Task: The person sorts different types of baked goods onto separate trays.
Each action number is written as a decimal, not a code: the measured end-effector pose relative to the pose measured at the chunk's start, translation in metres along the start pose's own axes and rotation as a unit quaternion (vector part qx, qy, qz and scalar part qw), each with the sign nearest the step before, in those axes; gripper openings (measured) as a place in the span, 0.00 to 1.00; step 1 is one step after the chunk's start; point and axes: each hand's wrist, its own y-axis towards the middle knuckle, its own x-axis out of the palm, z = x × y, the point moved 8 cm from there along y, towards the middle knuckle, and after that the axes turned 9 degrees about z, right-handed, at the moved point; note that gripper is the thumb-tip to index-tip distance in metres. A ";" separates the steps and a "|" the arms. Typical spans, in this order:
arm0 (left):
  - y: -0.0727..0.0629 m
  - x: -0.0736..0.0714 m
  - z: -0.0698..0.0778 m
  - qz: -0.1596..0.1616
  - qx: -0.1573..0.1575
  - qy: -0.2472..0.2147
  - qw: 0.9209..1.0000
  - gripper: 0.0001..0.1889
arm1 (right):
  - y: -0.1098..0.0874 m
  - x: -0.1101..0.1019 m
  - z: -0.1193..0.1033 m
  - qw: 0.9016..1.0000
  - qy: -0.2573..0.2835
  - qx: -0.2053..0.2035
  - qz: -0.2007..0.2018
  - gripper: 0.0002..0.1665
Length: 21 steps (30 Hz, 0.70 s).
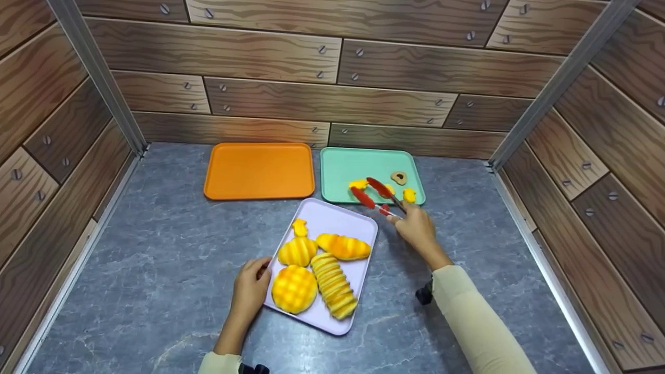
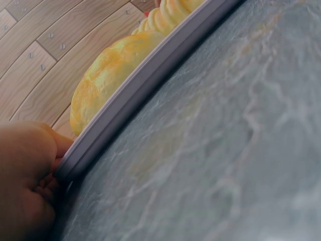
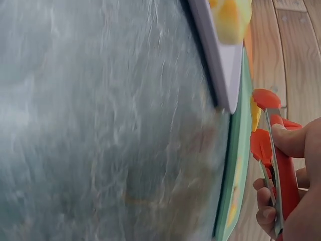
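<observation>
My left hand (image 1: pixel 250 288) grips the left edge of a lavender tray (image 1: pixel 332 215), which lies slanted on the table. On that tray are a round scored bun (image 1: pixel 294 289), a long ridged roll (image 1: pixel 334 285), a croissant (image 1: pixel 344 246), a smaller striped bread (image 1: pixel 297 252) and a small yellow piece (image 1: pixel 300 227). My right hand (image 1: pixel 417 228) holds red-tipped tongs (image 3: pixel 287 186), their tips apart over the green tray (image 1: pixel 345 163). One tip overlaps a small yellow piece (image 1: pixel 358 184) in the head view; another yellow piece is partly hidden behind the tongs.
An orange tray (image 1: pixel 260 171) stands at the back left, beside the green one. A brown cookie with a dark centre (image 1: pixel 398 177) and a yellow piece (image 1: pixel 409 195) lie on the green tray's right side. Wood-patterned walls (image 1: pixel 332 98) enclose the grey marbled table (image 1: pixel 156 249).
</observation>
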 end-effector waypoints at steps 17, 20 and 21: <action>0.001 0.000 0.000 -0.007 0.005 -0.002 1.000 0.14 | 0.024 -0.002 0.024 0.997 -0.037 0.047 0.039 0.35; 0.000 0.000 -0.001 -0.010 -0.001 0.000 1.000 0.14 | 0.024 0.000 0.023 0.998 -0.036 0.043 0.038 0.37; 0.000 0.000 -0.001 -0.010 -0.002 0.000 1.000 0.14 | 0.023 -0.001 0.022 0.998 -0.035 0.040 0.038 0.38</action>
